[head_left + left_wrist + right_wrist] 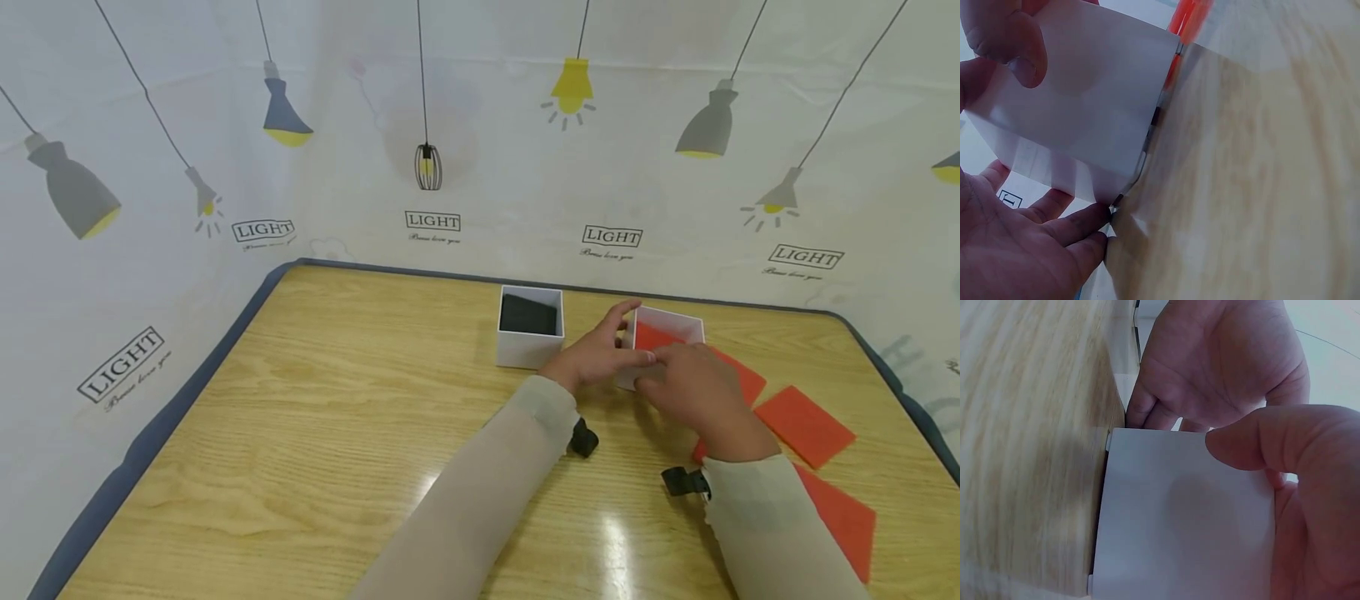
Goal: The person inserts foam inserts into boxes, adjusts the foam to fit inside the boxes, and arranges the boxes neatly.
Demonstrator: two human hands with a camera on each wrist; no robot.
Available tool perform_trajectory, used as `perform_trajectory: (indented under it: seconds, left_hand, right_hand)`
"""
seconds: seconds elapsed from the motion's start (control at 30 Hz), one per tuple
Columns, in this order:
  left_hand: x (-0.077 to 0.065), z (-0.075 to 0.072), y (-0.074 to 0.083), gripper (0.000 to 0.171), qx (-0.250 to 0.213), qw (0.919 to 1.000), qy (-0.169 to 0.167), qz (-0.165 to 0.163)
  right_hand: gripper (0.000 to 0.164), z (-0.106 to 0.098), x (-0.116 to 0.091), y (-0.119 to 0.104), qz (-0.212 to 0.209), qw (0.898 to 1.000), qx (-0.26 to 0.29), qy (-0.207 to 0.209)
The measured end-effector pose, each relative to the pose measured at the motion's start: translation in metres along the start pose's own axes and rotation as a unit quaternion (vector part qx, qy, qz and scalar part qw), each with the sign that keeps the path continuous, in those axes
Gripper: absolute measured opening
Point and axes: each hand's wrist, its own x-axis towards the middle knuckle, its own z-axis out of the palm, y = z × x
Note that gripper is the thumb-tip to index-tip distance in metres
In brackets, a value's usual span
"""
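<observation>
A white box [684, 323] stands upright on the table, with a red sheet [651, 335] inside, partly covered by my hands. My left hand [600, 357] touches the box's left side with nearly straight fingers, its thumb reaching across the front toward my right hand [693, 387]. The right thumb [1241, 440] lies on the box's front face [1172, 512], and the other fingers of that hand bend over the rim; their tips are hidden. More red sheets [804, 423] lie on the table around my right forearm.
Left of my hands stands a second white box [529, 350] holding a dark, flat-sided piece [528, 315]. Both boxes are near the wooden table's [300, 417] back edge. A printed cloth [495, 167] hangs behind the table and along its sides.
</observation>
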Motion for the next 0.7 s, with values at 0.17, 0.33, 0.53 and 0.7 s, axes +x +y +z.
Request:
perform_trajectory:
  seconds: [0.17,0.33,0.53,0.7]
  left_hand:
    - [0.0,0.001,0.001,0.092,-0.004,1.0,0.001,-0.006]
    - [0.0,0.001,0.001,0.093,-0.01,0.9999,0.001,-0.007]
    - [0.001,0.001,0.0,0.092,0.003,1.0,0.001,-0.003]
    - [0.001,0.001,0.001,0.092,0.003,0.9999,0.002,-0.015]
  right_hand:
    - [0.033,0.004,-0.001,0.002,-0.022,0.999,-0.013,0.022]
    - [0.045,0.008,-0.004,0.009,-0.066,0.995,0.029,0.074]
    - [0.073,-0.005,-0.015,0.017,-0.076,0.978,0.178,0.078]
    - [0.088,-0.023,-0.033,0.018,-0.022,0.981,0.176,0.074]
